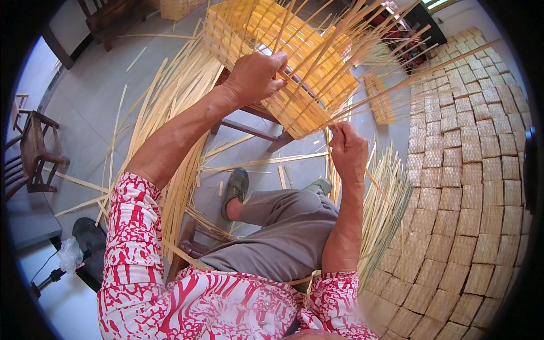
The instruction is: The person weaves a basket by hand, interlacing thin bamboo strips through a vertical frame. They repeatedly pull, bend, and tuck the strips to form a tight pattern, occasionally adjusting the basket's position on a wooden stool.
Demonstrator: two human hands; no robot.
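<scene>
We have the yellow woven basket (pixel 297 106) at 12 o'clock, over a wooden stool (pixel 249 128); our left hand (pixel 258 77) grips its near side; our right hand (pixel 347 148), 2 o'clock, pinches a thin strip (pixel 332 126) by its corner; loose strips (pixel 170 107) at 10, stacked woven pieces (pixel 459 164) at 3.

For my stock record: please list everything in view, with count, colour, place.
basket: 1, yellow, top centre
panel: 1, yellow, right of basket
stool: 1, brown, under basket
strips: many, pale, mostly floor
woven blocks: many, tan, right
woven item: 1, tan, top
seats: several, brown, left
bag: 1, clear, lower left
unclear things: several, dark, lower left
shirt: 1, red-white, bottom
trousers: 1, grey, centre
shoes: 2, greenish, centre
left hand: 1, basket's near side
right hand: 1, basket's corner
</scene>
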